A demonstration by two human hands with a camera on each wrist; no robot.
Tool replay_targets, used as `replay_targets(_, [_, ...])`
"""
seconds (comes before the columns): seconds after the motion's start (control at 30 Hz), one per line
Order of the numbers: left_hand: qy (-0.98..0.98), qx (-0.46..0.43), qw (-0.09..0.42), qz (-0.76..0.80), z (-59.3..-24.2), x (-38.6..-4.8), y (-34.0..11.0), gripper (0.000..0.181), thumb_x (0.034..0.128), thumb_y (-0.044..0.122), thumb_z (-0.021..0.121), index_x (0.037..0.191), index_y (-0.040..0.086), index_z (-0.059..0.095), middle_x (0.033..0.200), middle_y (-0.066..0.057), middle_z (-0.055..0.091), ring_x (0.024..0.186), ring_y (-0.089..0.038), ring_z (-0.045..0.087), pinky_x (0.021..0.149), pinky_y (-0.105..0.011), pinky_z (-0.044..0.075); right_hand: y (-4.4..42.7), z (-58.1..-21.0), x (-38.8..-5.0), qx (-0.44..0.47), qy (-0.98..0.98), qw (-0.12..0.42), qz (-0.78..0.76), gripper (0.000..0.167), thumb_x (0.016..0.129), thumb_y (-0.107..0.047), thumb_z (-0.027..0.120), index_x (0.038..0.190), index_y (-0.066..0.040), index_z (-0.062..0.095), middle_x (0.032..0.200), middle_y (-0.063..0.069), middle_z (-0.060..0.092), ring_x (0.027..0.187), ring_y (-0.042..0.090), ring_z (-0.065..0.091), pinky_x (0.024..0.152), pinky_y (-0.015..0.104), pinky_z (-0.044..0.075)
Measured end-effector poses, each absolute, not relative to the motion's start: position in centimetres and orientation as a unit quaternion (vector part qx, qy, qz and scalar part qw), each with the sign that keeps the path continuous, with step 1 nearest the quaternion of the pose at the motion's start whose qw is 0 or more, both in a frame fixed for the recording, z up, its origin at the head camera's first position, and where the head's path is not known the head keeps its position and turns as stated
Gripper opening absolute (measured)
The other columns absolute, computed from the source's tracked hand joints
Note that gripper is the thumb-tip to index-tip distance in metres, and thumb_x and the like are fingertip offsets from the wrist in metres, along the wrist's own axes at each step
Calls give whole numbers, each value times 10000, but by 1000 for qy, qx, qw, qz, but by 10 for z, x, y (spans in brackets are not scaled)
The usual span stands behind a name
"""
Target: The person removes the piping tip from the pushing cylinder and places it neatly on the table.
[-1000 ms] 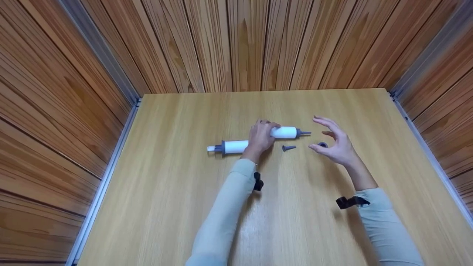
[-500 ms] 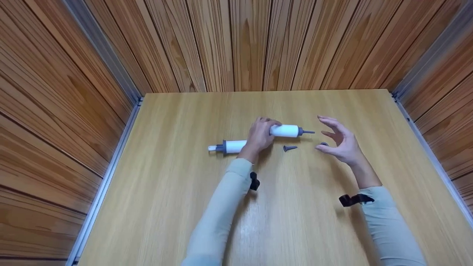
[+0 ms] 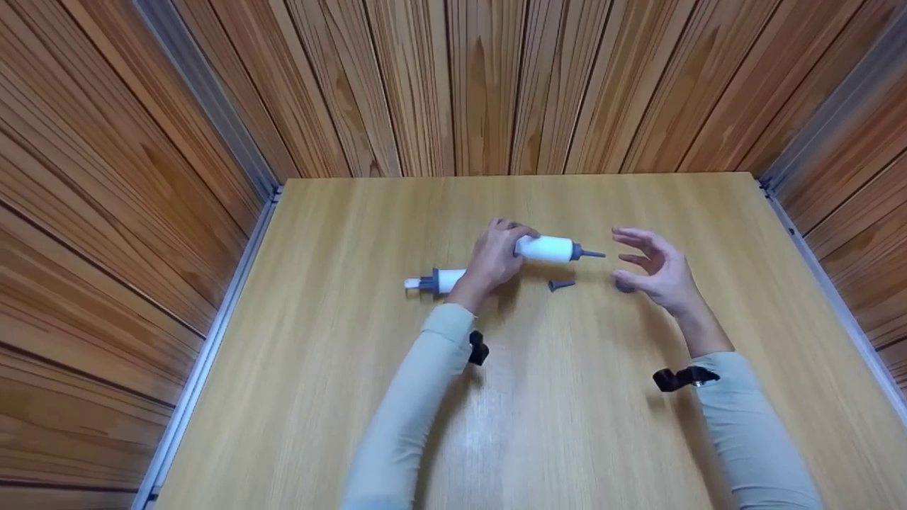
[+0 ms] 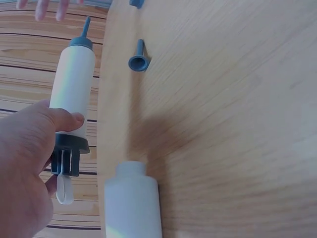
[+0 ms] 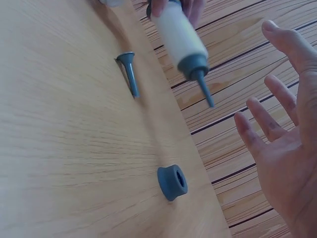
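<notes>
My left hand [image 3: 497, 253] grips a white syringe [image 3: 547, 249] above the table. It has a grey cap and a thin grey nozzle pointing right; in the left wrist view the thumb lies along the barrel, near a grey collar and white plunger end. My right hand [image 3: 660, 275] hovers apart from the nozzle tip, fingers spread in a loose curve around nothing. Beneath the left forearm lies a second white syringe [image 3: 451, 280], with an uncapped neck in the left wrist view. Between the hands rest a loose grey nozzle [image 5: 130, 74] and a grey ring cap [image 5: 171, 183].
The wooden table [image 3: 553, 404] carries these parts around its middle. Wood-plank walls [image 3: 482, 85] with grey metal corner rails [image 3: 212, 106] enclose its back and sides. A black camera mount [image 3: 684, 379] sits on the right wrist, another [image 3: 478, 348] on the left.
The held syringe has risen slightly from the table, still in my left hand. My right hand has shifted a little to the right. The table parts look unmoved apart from a slight view shift.
</notes>
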State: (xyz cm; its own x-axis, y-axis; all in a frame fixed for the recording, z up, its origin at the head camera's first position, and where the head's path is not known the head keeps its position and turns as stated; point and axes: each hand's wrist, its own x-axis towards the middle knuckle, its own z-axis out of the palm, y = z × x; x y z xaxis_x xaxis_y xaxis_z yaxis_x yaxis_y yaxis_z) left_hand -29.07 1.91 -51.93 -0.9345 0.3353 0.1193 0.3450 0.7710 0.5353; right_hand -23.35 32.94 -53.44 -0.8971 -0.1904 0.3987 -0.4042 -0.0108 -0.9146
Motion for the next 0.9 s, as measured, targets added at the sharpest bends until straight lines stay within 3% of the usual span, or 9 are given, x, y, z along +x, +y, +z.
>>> replay_targets(0.3, [-934,-218,36,-282,-512,-282,9,395,1049,137,806,1428,242,770,1559,-42,701,1469,-276,587,1277,-498,504,316,-544,-236,185,-706,88,678,675,889,256,767,1524,138,570,1532,90,723,1382,154,715,1079,238,617])
replay_targets(0.73, [-928,-248,56,-274,-508,-267,-5,402,1048,175,811,1441,248,765,1523,-49,706,1445,-278,592,1249,-505,498,300,-549,-227,183,-730,106,650,688,890,249,770,1535,126,566,1435,-29,768,1222,111,779,958,218,645])
replay_targets(0.9, [-927,-254,58,-271,-509,-259,-16,409,1046,180,816,1446,247,758,1531,-58,699,1461,-290,588,1256,-519,496,296,-550,-225,196,-729,104,648,692,880,258,768,1531,124,575,1416,59,761,1217,172,764,967,214,639])
